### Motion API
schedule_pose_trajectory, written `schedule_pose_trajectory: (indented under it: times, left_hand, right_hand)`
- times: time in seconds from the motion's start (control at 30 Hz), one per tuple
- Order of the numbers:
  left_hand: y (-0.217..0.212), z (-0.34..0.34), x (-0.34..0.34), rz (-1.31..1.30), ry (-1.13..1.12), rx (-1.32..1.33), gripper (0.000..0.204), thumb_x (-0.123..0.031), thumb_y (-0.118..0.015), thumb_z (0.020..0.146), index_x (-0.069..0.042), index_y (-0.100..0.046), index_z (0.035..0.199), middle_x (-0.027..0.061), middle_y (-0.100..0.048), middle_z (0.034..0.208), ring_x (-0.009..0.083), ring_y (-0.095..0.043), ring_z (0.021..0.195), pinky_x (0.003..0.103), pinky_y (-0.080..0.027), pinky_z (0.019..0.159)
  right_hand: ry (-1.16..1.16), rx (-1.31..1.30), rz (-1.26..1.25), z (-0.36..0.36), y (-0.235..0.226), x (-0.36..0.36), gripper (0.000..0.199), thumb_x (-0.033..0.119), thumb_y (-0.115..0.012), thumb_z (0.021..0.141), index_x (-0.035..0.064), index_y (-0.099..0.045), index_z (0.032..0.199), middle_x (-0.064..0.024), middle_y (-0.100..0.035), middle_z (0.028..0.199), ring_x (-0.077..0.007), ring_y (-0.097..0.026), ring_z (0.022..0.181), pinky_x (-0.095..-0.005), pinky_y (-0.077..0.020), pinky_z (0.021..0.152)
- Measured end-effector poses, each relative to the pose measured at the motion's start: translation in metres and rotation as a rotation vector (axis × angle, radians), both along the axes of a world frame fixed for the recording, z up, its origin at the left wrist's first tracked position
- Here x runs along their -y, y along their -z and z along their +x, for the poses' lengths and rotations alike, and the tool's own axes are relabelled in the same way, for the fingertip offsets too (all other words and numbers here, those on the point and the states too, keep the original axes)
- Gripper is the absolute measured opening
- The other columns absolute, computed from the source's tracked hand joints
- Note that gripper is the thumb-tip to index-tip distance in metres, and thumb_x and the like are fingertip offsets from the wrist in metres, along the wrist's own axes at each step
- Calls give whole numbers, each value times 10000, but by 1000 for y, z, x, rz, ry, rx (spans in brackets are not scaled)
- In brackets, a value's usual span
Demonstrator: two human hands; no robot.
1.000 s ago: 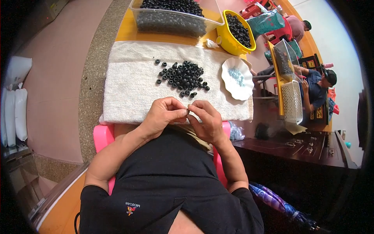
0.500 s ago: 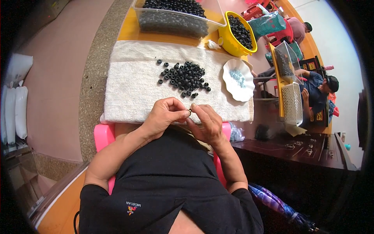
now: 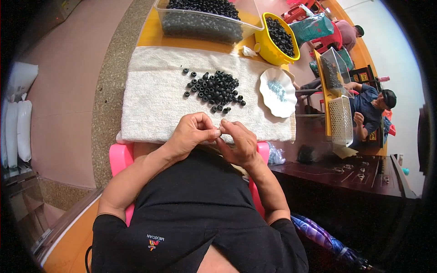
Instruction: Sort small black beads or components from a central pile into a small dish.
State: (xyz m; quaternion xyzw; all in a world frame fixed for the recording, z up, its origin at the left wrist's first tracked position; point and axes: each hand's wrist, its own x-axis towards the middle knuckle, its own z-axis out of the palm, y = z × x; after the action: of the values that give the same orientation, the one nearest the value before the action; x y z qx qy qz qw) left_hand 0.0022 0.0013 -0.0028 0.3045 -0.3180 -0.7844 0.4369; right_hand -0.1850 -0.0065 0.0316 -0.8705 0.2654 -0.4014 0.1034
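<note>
My left hand (image 3: pixel 193 134) and my right hand (image 3: pixel 239 143) meet fingertip to fingertip over the near edge of a white towel (image 3: pixel 154 98). They pinch something very small between them; it is hidden by the fingers. A heap of small black rings (image 3: pixel 216 88) lies on the towel just beyond my hands. To its right sits a white scalloped dish (image 3: pixel 277 93) holding tiny pale blue pieces.
A clear tub (image 3: pixel 202 20) and a yellow bowl (image 3: pixel 277 38), both filled with black rings, stand at the far side of the table. Another person (image 3: pixel 371 107) sits at the right beside a white basket (image 3: pixel 341 120). A pink stool (image 3: pixel 119 157) is under me.
My hands stay together at the towel's near edge; the fingers have shifted slightly around the small piece. The view has drifted a little.
</note>
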Motion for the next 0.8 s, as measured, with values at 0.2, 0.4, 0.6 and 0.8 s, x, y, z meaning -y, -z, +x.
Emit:
schedule_pose_trajectory:
  times: [0.2, 0.4, 0.6, 0.8]
  left_hand:
    - [-4, 1, 3, 53, -8, -8, 143, -27, -713, 856, -47, -571, 865, 45, -656, 806, 106, -638, 725, 231, -536, 660]
    - [-3, -1, 4, 37, -15, -4, 148, -22, -718, 855, -43, -571, 863, 45, -651, 799, 105, -632, 715, 232, -528, 646]
    - [-5, -2, 1, 50, 16, 10, 147, -23, -716, 858, -38, -570, 862, 43, -650, 797, 101, -625, 711, 233, -513, 639]
    - [-2, -3, 1, 24, 32, 23, 133, -56, -707, 876, -38, -575, 869, 41, -658, 832, 97, -624, 727, 234, -515, 652]
  right_hand:
    - [50, 60, 79, -1, 7, 4, 599, -52, -790, 641, -1, -560, 1192, -143, -673, 870, -273, -673, 734, -342, -542, 628]
    - [66, 52, 13, 0, 3, 6, 570, -49, -793, 644, 1, -577, 1169, -142, -678, 879, -277, -678, 746, -346, -544, 637]
    - [67, 52, 74, -3, 4, -3, 545, -48, -782, 650, -6, -584, 1155, -143, -676, 870, -270, -670, 715, -337, -530, 609]
    - [67, 39, 152, -6, -3, -1, 538, -52, -769, 659, 0, -584, 1161, -128, -659, 828, -251, -652, 697, -324, -514, 596]
